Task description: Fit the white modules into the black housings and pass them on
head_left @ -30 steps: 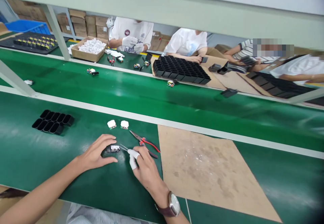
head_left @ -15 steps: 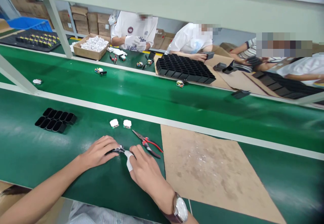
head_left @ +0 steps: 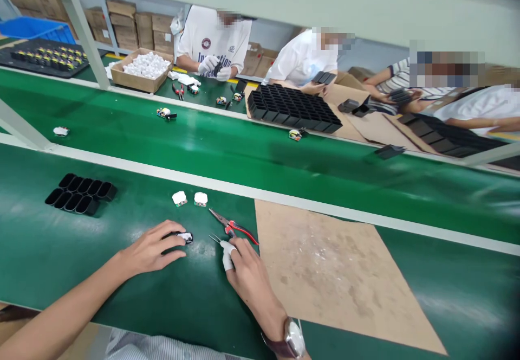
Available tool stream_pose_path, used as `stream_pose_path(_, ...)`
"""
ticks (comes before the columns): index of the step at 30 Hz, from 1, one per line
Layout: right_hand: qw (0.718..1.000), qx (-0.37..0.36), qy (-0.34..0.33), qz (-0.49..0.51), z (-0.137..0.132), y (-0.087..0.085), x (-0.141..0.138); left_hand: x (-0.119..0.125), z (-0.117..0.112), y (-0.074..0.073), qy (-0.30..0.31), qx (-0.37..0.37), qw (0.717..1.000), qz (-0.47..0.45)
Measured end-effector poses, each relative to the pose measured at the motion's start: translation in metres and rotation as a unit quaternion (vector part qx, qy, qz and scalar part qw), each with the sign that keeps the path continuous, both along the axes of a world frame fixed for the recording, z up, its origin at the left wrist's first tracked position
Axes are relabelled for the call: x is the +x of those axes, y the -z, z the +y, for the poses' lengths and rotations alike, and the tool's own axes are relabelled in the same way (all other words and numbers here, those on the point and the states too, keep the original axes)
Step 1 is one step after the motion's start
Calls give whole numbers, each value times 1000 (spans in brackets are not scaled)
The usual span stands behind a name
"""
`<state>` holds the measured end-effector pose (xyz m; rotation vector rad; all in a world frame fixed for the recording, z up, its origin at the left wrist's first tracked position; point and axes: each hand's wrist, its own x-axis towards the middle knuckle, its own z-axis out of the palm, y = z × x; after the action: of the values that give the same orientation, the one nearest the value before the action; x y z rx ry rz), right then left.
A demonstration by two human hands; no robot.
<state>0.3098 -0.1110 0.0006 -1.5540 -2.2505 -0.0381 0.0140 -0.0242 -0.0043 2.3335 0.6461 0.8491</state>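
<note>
A long green conveyor belt [head_left: 227,143] crosses the view, and before it lies a glossy dark-green worktable [head_left: 154,306]. A flat, stained brown cardboard sheet [head_left: 333,273] covers part of the table. Across the belt stands a block of black rectangular open cases [head_left: 292,110].

The person's right hand [head_left: 247,265], wearing white finger covers, is closed around a pair of tweezers; the left hand [head_left: 156,249] lies loosely curved, one finger overlapping a case, thumb apart below. Whether it grips, I cannot tell.

Well off to the left, black oval open cups [head_left: 81,194] sit in two rows. Red-handled pliers [head_left: 228,224] lie near the sheet, one handle partly hidden behind the right hand. Two white-topped circuit pieces [head_left: 179,198] sit side by side near the pliers' nose. The small black oval case with white contents [head_left: 188,238] rests on the table at the left fingers. The slim silver metal tweezers [head_left: 214,237] point towards it, tips apart from it.
</note>
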Motion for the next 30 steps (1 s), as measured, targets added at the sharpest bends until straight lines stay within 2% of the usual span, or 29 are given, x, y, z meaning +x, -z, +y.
stream_pose_path(2, 1000, 5, 1, 3, 0, 3, -4, 4, 0, 0, -26, -65, 997, -33)
stream_pose_path(3, 1000, 9, -7, 15, 1, 1, -8, 6, 1, 0, -61, -126, 988, -68)
stream_pose_path(4, 999, 14, -20, 30, 1, -1, -13, 9, 3, -1, -103, -205, 967, -112)
stream_pose_path(5, 998, 17, -42, 47, 2, -4, -19, 11, 5, -3, -143, -291, 932, -162)
stream_pose_path(7, 993, 16, -97, 67, 5, -11, -31, 14, 11, -6, -192, -448, 832, -263)
stream_pose_path(8, 990, 12, -123, 66, 7, -13, -37, 15, 15, -8, -200, -503, 784, -303)
stream_pose_path(9, 988, 7, -145, 60, 9, -14, -42, 15, 18, -11, -203, -539, 745, -335)
stream_pose_path(11, 983, 5, -177, 42, 14, -16, -52, 15, 23, -14, -208, -573, 699, -374)
stream_pose_path(15, 976, 11, -217, 9, 24, -14, -66, 14, 25, -16, -214, -585, 678, -390)
stream_pose_path(18, 973, 4, -230, -9, 29, -9, -72, 14, 26, -16, -226, -577, 682, -389)
stream_pose_path(20, 972, -3, -234, -10, 30, -2, -74, 12, 26, -16, -236, -555, 700, -382)
stream_pose_path(22, 971, -12, -239, -2, 31, 5, -74, 10, 27, -15, -249, -509, 743, -356)
stream_pose_path(27, 971, -60, -228, 44, 31, 21, -72, 12, 38, -16, -259, -307, 894, -201)
stream_pose_path(30, 969, -82, -217, 84, 31, 27, -71, 18, 66, -23, -260, -171, 947, -79)
